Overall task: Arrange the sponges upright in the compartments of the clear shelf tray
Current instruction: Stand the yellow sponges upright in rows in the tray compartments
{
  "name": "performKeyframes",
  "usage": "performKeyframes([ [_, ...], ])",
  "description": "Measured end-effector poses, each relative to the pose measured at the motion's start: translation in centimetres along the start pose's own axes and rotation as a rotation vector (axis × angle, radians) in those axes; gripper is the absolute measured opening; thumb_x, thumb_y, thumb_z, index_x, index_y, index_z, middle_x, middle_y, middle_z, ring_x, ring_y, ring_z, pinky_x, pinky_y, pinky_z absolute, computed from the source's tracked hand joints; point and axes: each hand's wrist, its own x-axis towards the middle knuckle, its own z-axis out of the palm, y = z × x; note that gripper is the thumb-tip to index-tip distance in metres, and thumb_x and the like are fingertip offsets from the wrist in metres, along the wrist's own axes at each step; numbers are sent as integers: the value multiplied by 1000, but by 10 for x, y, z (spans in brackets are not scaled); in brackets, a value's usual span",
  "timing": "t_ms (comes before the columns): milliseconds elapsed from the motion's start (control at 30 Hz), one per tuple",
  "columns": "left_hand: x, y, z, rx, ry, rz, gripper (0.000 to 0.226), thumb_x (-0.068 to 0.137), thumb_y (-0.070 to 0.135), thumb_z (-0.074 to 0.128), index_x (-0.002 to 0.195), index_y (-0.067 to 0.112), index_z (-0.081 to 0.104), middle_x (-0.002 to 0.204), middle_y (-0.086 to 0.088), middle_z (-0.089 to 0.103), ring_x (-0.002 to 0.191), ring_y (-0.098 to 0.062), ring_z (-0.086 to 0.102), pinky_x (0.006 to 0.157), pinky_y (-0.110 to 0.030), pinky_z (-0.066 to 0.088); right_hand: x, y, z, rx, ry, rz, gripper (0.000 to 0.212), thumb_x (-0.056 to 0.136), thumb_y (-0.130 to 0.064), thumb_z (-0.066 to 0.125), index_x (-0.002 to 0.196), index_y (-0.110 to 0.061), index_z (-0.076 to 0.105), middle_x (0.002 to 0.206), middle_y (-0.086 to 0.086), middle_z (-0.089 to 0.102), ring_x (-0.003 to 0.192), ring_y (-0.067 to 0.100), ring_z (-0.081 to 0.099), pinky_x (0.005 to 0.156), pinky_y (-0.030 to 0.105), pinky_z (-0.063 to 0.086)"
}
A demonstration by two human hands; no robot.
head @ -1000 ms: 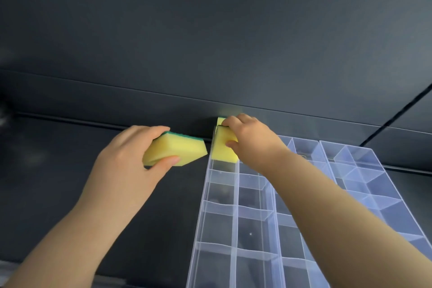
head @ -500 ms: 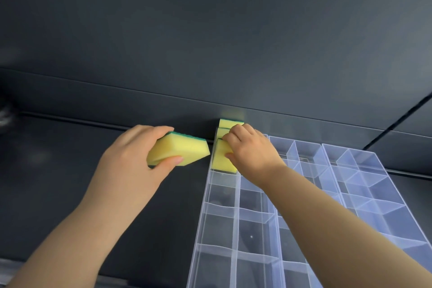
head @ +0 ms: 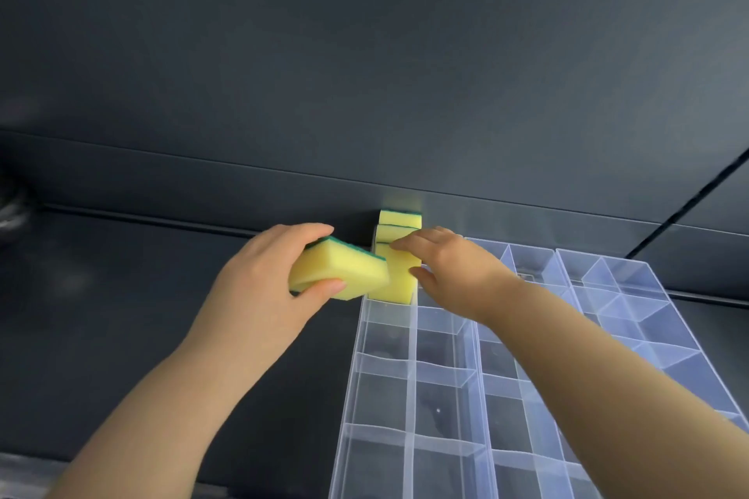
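Yellow sponges [head: 399,231] stand up in the clear tray's [head: 409,397] far corner. Your left hand [head: 259,288] grips another sponge [head: 336,269]; your open right hand [head: 454,271] steadies them. Most compartments look empty.

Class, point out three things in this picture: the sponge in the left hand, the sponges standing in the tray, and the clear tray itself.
Held sponge [head: 344,273], head view, yellow front face.
Standing sponges [head: 399,275], head view, nearest sponge's yellow face.
Tray [head: 409,397], head view, a clear divider wall.
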Motion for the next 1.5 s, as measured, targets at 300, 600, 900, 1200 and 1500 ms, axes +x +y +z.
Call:
performKeyframes([
  [300,22,14,29,-16,-138,49,45,76,30,75,118,25,59,107,16,54,101,-7,48,80,-18,35,-8,5,-4,227,-31,79,44,93,-7,41,132,-24,46,134,1,49,117,21,49,98,30,40],
  [600,37,13,47,17,-282,197,53,78,24,74,129,27,56,115,7,53,104,-8,44,83,-24,39,-15,8,-15,219,-61,87,45,89,-19,53,133,-26,45,134,-7,50,119,13,48,100,28,40],
  [900,42,12,49,79,-399,139,57,91,15,58,143,26,35,128,7,40,113,-12,43,87,-18,33,-19,3,-20,204,-79,86,60,83,-37,65,136,-28,38,133,-7,50,117,15,49,98,32,41],
  [1200,44,12,46,106,-364,128,34,91,14,56,125,19,55,124,5,46,109,-14,45,88,-32,41,-17,3,-7,184,-96,106,65,82,-41,64,137,-31,31,134,-8,49,114,19,52,95,37,46],
  [1500,40,7,61,124,-302,319,28,83,7,65,111,9,66,104,-4,57,96,-22,52,74,-40,49,-14,4,-2,169,-83,127,70,83,-41,63,141,-29,26,136,-4,48,114,21,52,96,37,45],
])
